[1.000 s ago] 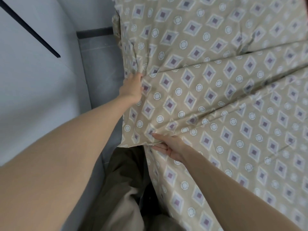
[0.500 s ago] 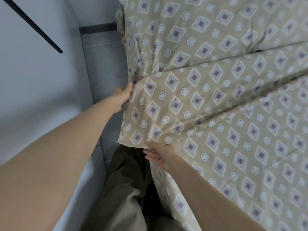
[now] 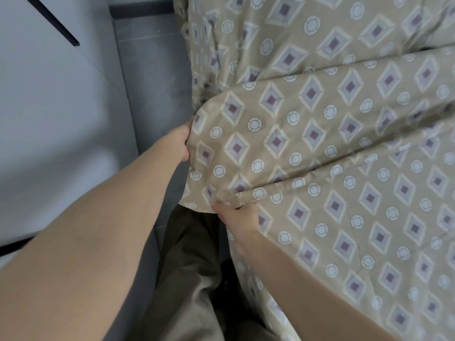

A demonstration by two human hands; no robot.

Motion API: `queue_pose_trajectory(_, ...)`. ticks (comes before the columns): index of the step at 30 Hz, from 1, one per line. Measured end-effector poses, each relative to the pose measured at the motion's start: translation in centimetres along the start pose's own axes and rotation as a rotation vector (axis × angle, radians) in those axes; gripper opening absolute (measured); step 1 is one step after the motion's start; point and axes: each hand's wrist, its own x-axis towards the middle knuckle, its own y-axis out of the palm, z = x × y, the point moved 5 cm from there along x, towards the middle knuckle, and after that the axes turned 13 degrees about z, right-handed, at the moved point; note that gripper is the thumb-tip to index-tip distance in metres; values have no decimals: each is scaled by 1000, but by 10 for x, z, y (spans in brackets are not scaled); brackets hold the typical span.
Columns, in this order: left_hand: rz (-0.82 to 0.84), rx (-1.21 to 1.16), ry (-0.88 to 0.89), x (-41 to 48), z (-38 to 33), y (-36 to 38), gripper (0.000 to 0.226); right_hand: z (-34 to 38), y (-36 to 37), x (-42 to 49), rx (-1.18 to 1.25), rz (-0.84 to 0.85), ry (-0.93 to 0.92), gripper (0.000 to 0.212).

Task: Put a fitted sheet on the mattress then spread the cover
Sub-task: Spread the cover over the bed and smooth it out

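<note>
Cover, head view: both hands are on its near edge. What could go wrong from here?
1. The left hand and right hand grip the cover close together on one edge; a pull may skew it and leave the long folds running to the right.
2. The layer beneath has the same print, so fingers could catch it too and drag it off the side.
3. The floor strip beside the bed is narrow, which may cramp the reach.
</note>
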Motion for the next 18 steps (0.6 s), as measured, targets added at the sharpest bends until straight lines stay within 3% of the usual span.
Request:
queue_pose_trajectory(3,-56,-123,79,1,-4,-15,37,-2,22,5,14,15,13,43)
queue_pose_trajectory(6,-91,-213,139,-1,-7,-25,30,-16,40,14,131,45,100,73)
queue_pose_trajectory(7,-93,-233,151,-1,-8,-27,27,-20,41,16,182,45,121,75)
queue_pose_trajectory(10,-76,-262,172,2,-11,-29,23,-26,39,20,431,90,139,48)
queue_pose_trajectory(13,-92,-288,165,5,-12,-24,20,-23,42,23,708,121,166,46)
queue_pose_trajectory(18,-127,-306,105,18,-15,-10,21,-23,37,42,751,109,180,45)
